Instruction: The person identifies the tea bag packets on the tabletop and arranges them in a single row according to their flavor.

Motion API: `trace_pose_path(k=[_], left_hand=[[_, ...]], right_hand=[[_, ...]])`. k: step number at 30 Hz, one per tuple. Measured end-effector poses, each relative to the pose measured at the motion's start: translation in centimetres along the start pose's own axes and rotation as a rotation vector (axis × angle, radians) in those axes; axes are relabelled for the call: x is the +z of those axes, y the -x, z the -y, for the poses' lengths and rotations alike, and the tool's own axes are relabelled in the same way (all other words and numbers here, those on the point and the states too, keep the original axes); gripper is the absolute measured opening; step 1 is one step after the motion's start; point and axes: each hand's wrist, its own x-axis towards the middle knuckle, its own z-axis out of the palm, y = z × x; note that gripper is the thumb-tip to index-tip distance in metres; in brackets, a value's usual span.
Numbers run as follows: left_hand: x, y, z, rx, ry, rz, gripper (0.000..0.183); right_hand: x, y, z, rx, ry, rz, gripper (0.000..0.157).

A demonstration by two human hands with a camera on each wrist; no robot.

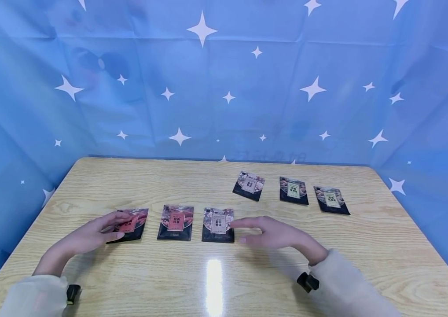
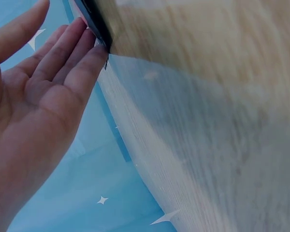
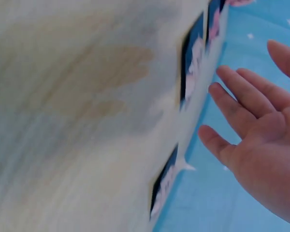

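Several flat dark tea packets with coloured labels lie on the table. At the left, my left hand rests its fingertips over a red-labelled packet, partly covering it. In the left wrist view those fingers are extended, touching the edge of a dark packet, with the thumb apart. A second red-labelled packet lies to its right. Beside it is a lilac-labelled packet. My right hand hovers at that packet's right edge, its index finger pointing left. The right wrist view shows loosely extended fingers with nothing held.
Farther back lie another lilac-labelled packet and two green-labelled packets, one left of the other. The wooden table meets a blue star-patterned cloth at its back. Both sleeves carry a small black clip.
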Motion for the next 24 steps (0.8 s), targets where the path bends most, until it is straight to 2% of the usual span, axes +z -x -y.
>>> trace_pose_path(k=[10, 18, 24], left_hand=[[-0.1, 0.1, -0.3, 0.005, -0.028, 0.01, 0.051], [-0.3, 0.4, -0.2, 0.05, -0.009, 0.021, 0.047], [-0.4, 0.4, -0.2, 0.062, -0.001, 0.025, 0.045]], right_hand=[[-2.2, 0.7, -0.7, 0.078, -0.022, -0.056, 0.048], [-3.0, 0.9, -1.4, 0.072, 0.022, -0.096, 0.05], [-3.9, 0.6, -2.6, 0.14, -0.009, -0.131, 0.05]])
